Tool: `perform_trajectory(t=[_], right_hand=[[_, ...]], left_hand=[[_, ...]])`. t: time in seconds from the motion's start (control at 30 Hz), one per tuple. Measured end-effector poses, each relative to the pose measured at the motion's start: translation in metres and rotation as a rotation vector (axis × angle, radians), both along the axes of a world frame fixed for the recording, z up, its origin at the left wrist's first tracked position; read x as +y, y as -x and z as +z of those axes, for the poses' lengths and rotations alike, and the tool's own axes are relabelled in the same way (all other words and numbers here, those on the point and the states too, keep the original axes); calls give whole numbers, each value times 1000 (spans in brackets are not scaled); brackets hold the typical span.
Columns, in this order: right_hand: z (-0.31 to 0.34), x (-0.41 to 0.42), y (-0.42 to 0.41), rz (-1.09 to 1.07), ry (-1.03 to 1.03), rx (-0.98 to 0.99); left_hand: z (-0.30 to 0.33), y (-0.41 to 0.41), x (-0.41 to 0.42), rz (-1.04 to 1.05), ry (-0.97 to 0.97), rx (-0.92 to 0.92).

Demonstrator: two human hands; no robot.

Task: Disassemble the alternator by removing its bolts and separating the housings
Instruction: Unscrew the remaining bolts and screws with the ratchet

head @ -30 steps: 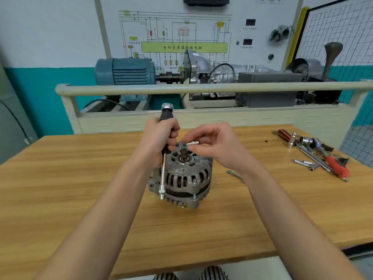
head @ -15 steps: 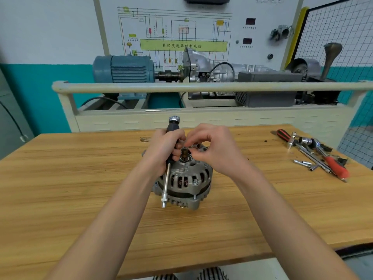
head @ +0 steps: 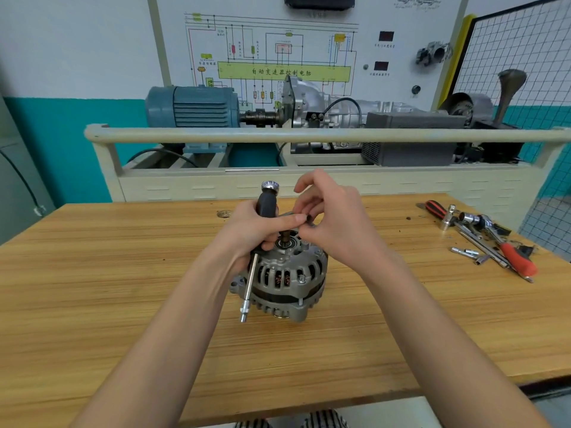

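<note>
Dropping the small dark part [head: 309, 217] looks like the nearest risk: the right hand [head: 333, 223] pinches it at the fingertips directly above the shaft end of the grey ribbed cast-metal alternator [head: 284, 276], and a slip would likely send it into the alternator's cooling slots or rolling off across the pale wooden counter [head: 123, 273]. What the part is, bolt or socket, I cannot tell. The left hand [head: 256, 233] has its grip clenched round the black-handled driver with a chrome cap and long steel shaft [head: 265, 202], whose shaft hangs down in front of the alternator's left side with its tip near the counter. With that hand also leaning on the housing, a twist could swing the shaft against the fins or tip the alternator, which stands on end near the middle of the counter. At least one bolt head shows on the front of the housing, so the housings appear not yet separated; prying early would strain them.

Against the frame half a second back, the right hand has lifted a little above the alternator's top and its fingers have opened outward round the part, while the left thumb now reaches across toward it. The driver's handle sits more upright. Right of the alternator, the loose red-handled tools and chrome sockets [head: 482, 236] lie as they did.
</note>
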State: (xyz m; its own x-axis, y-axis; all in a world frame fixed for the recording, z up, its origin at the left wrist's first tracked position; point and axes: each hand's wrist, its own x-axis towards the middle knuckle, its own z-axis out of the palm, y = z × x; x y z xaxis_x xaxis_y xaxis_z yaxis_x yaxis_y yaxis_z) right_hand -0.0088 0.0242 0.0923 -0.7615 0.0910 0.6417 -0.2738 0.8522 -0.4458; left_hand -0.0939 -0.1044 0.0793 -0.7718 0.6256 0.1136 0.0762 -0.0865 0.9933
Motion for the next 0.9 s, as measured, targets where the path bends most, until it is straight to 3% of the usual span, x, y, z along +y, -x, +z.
perform_trajectory(t=[0.27, 0.57, 0.63, 0.77, 0.9], right_hand=[[-2, 1, -2, 34, 8, -7], [-6, 2, -1, -26, -196, -152], [-6, 6, -5, -51, -78, -115], [-7, 17, -22, 118, 428, -215], [-19, 15, -29, 167, 322, -352]], left_hand=[[-5, 6, 0, -47, -105, -76], [-5, 3, 4, 154, -68, -3], [-5, 1, 3, 136, -83, -21], [-3, 2, 4, 156, -69, -100], [-6, 5, 9, 221, 15, -23]])
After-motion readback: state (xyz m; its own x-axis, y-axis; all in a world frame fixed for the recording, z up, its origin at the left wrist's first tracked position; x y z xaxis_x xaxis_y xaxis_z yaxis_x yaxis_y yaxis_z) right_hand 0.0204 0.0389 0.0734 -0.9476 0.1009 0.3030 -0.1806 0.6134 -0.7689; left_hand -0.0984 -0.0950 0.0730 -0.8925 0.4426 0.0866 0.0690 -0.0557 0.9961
